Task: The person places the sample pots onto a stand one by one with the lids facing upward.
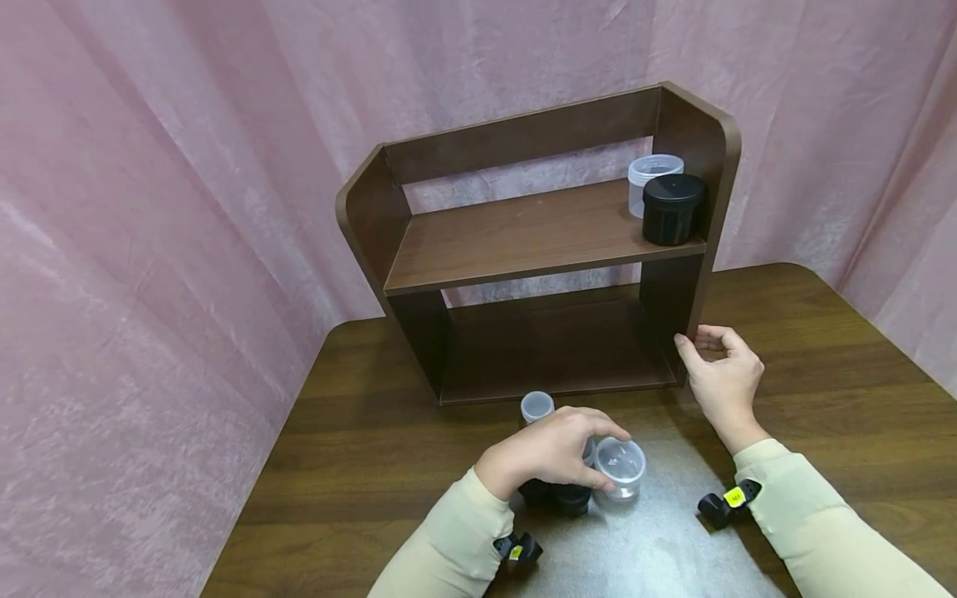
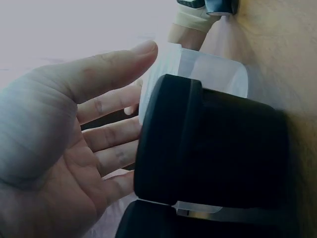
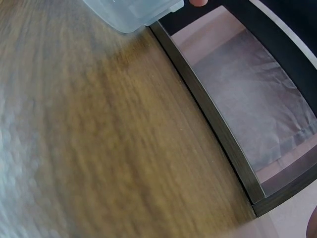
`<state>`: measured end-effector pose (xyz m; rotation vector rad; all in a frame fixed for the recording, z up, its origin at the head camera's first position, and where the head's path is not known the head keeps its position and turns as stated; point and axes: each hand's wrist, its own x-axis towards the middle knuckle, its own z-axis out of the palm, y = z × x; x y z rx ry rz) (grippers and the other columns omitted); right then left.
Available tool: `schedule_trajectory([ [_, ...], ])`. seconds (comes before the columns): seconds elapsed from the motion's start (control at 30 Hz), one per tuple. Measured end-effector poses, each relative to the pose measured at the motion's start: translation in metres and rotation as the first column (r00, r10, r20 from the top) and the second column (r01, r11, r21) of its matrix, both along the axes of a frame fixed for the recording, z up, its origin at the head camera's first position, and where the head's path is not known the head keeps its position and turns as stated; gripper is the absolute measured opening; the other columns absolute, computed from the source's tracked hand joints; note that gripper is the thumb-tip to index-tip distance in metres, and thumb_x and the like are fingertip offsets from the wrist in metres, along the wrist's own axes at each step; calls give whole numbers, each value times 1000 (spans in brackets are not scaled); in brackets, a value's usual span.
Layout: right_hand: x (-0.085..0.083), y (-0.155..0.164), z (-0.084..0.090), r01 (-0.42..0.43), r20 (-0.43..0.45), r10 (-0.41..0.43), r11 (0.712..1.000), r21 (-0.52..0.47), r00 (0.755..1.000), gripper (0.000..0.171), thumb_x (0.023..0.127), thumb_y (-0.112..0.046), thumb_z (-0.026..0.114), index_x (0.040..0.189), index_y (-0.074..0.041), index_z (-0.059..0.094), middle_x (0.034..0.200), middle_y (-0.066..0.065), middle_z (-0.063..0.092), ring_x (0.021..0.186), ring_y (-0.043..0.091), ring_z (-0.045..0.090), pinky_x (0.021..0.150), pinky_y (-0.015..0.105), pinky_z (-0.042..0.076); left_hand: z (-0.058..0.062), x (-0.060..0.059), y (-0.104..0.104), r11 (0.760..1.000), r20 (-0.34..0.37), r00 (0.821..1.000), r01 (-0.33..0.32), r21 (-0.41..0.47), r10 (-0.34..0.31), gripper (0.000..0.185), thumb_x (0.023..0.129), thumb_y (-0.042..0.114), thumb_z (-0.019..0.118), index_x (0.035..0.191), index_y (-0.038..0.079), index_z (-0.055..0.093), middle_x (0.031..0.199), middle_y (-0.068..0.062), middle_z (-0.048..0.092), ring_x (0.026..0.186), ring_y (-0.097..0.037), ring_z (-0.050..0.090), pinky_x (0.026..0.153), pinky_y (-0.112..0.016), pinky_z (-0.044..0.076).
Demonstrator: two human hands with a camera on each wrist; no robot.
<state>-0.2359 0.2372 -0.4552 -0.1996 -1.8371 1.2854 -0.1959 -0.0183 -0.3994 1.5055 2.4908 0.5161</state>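
Note:
My left hand reaches over a group of small jars on the table, fingers fairly straight. Its thumb and forefinger span either side of a clear round jar; contact cannot be told. In the left wrist view, a black lidded jar partly hides the clear jar and the fingers of the left hand. Another clear container and black jars stand under the hand, partly covered. My right hand holds the right side panel of a brown two-tier shelf, thumb at the front edge, fingers outside.
On the shelf's upper tier, at the right end, a black jar stands in front of a clear one. The shelf sits on a wooden table, with a pink curtain behind.

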Motion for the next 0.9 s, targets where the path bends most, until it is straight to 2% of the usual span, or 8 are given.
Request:
schedule_trajectory([
  [0.27, 0, 0, -1, -1, 21, 1, 1000, 4, 1000, 23, 79, -22, 79, 92, -4, 70, 80, -13, 63, 64, -3, 56, 56, 9, 41, -1, 3, 1, 1000, -4, 1000, -16, -15, 16, 54, 75, 33, 83, 124, 18, 64, 122, 8, 62, 108, 1, 54, 87, -8, 38],
  [0.63, 2, -1, -1, -3, 26, 3, 1000, 1, 1000, 25, 79, -23, 79, 93, -4, 70, 82, -4, 65, 63, -5, 56, 56, 8, 42, -4, 2, 1, 1000, -17, 1000, -7, -9, 6, 53, 76, 32, 83, 123, 19, 65, 121, 8, 62, 107, 0, 55, 87, -8, 39],
  [0.9, 2, -1, 0, -6, 37, 6, 1000, -2, 999, 26, 80, -24, 79, 93, -5, 70, 83, -4, 66, 66, -4, 56, 58, 8, 42, -2, 2, 1, 1000, -24, 1000, -1, 2, 1, 51, 75, 30, 84, 121, 18, 66, 121, 8, 63, 107, 0, 55, 88, -8, 38],
])
